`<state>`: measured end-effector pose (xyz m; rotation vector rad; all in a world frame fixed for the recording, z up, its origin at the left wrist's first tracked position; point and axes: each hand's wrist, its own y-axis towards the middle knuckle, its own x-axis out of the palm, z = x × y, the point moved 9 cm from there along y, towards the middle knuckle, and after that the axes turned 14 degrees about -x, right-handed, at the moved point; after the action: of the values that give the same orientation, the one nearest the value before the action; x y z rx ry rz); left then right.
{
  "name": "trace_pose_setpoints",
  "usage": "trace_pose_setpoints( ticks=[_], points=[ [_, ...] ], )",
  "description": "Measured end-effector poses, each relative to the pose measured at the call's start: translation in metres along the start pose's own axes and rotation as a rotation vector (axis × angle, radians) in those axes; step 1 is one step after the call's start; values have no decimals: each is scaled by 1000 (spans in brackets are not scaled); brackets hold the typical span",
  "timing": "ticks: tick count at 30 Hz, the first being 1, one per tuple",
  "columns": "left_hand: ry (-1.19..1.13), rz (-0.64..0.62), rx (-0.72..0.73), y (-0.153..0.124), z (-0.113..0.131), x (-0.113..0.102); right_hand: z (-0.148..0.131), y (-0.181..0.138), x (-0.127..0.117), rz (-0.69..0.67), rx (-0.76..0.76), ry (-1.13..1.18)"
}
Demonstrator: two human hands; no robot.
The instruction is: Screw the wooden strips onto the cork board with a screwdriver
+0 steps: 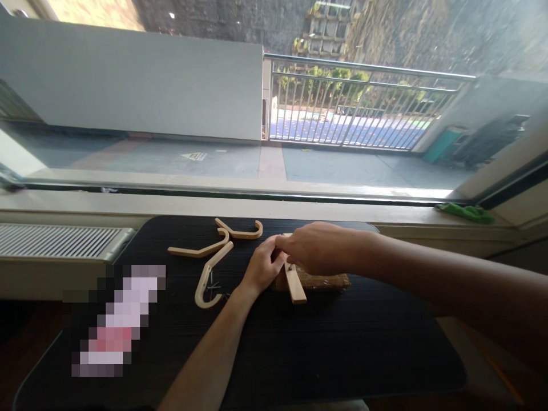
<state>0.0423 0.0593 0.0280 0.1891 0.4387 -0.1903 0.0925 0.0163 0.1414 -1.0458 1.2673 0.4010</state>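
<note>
On the black table, a pale wooden hook (295, 286) lies across a rough brown wood block (327, 281), its straight end pointing toward me. A small dark screw (290, 267) stands in its face. My left hand (262, 267) is closed at the hook's left side, thumb and fingers pressed to it. Above it, my right hand (314, 248) is closed, fingertips pinched close to the left fingers. Whatever the right fingers pinch is hidden, as is the hook's far end.
Three more wooden hooks lie to the left: one far back (242, 233), one in the middle (197, 251) and one nearer (204, 282). Loose screws (213, 283) are beside the nearest. A blurred pale item (128, 314) is at left. The table (342, 348) meets a windowsill (197, 206); a radiator (64, 242) stands left.
</note>
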Motion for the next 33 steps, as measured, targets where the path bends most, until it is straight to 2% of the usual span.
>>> trace_pose_setpoints(
  ticks=[3,23,27,33],
  points=[
    [0,-10,-10,0,0,0,1,2,3,-49,-3,-6],
    [13,-7,-13,-1,4,0,6,-2,1,-51,50,29],
    [29,-6,-31,-2,3,0,2,-4,1,-32,8,71],
    [51,-9,30,-2,5,1,2,-7,5,-69,-3,136]
  ],
)
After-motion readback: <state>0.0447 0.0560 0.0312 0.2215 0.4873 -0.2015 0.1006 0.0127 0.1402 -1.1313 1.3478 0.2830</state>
